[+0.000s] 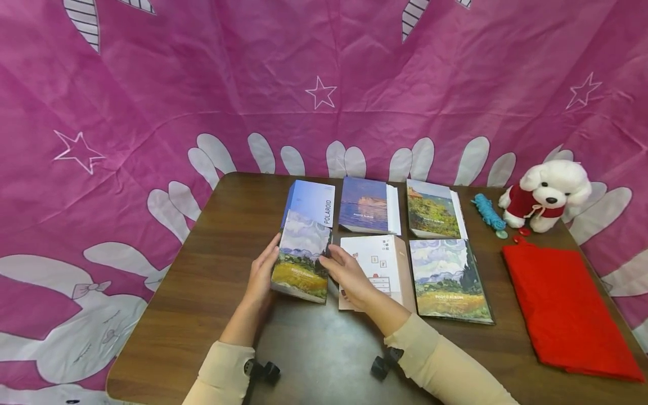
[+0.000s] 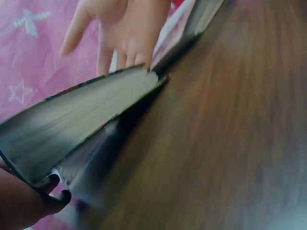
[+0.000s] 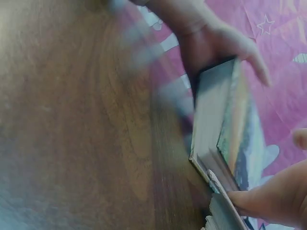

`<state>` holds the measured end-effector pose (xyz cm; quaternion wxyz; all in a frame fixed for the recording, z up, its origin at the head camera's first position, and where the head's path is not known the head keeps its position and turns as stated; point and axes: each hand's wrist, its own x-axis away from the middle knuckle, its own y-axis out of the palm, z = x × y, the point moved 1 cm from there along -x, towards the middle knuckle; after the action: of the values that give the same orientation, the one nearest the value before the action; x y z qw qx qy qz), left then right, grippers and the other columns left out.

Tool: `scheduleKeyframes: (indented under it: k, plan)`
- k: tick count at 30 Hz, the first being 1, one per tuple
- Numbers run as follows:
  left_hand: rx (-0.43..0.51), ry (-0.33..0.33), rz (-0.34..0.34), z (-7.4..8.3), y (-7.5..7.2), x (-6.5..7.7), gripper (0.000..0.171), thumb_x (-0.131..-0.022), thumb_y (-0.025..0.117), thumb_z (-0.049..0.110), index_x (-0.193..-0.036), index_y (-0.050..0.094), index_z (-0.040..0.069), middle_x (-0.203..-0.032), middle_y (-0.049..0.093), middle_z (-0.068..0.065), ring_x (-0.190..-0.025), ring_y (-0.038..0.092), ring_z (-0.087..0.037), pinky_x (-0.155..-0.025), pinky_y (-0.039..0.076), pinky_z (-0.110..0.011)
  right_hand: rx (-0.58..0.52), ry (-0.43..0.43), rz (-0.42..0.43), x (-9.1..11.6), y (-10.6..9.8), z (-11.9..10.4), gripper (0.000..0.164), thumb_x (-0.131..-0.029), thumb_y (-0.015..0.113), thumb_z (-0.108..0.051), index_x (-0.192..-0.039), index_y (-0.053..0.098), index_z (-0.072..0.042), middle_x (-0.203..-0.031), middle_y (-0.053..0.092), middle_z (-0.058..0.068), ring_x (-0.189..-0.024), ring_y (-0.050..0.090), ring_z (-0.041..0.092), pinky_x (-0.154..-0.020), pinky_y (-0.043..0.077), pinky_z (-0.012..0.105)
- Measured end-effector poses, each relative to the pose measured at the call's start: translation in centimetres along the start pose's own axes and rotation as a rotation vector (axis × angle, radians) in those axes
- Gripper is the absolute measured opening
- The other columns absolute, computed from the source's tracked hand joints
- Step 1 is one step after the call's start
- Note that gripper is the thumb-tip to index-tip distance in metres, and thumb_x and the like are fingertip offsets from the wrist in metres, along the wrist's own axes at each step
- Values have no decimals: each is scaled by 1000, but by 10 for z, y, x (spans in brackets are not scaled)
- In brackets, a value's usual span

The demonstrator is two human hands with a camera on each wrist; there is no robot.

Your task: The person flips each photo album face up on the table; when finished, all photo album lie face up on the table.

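A photo album [image 1: 304, 259] with a painted landscape cover is tilted between both hands, its upper part overlapping a blue Polaroid album [image 1: 311, 197] in the head view. My left hand [image 1: 263, 267] grips it along the left side, dark-looking fingertips [image 2: 60, 196] showing beneath its lower cover in the left wrist view. At the opposite edge, my right hand [image 1: 349, 275] touches the album with fairly straight fingers, its thumb spread apart. Thick page edges [image 3: 211, 115] face the right wrist camera. The far sides of both hands are partly hidden by the album.
A white-covered album [image 1: 372, 270] lies under the right hand. Further albums lie right of it, including a second landscape album [image 1: 450, 278]. At the table's right are a blue yarn bundle [image 1: 488, 211], a plush dog [image 1: 547, 191] and a red cloth bag [image 1: 572, 309].
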<state>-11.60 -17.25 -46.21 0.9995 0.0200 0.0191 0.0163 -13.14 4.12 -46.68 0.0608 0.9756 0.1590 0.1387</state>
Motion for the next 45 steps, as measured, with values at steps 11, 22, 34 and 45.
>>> scheduleKeyframes:
  k: [11,22,34,45]
  plan:
    - [-95,-163,20,-13,-16,-5,60,-108,48,29,-157,31,-1,-165,25,-14,-154,16,-28,-125,9,-44,-74,-29,-15,6,-1,-4,70,-103,57,-25,-158,22,3,-165,18,25,-149,25,40,-121,24,48]
    - [-265,-45,52,-1,-24,-6,59,-108,51,29,-156,34,0,-161,34,-16,-148,33,-28,-122,25,-44,-72,-109,66,18,-29,-16,60,-104,53,-16,-155,28,3,-157,35,28,-145,35,40,-120,28,50]
    - [-313,178,13,14,21,-12,49,-106,55,18,-151,45,2,-158,39,-18,-142,40,-42,-114,36,-56,68,-248,204,34,-77,-31,60,-105,55,-16,-157,28,-4,-158,35,21,-147,33,35,-120,30,45]
    - [-267,143,-158,-7,83,-1,51,-105,56,20,-150,45,-2,-158,38,-20,-146,35,-35,-117,33,-48,178,-176,351,43,-110,-18,62,-106,55,-22,-158,27,-3,-164,27,16,-153,21,28,-124,20,44]
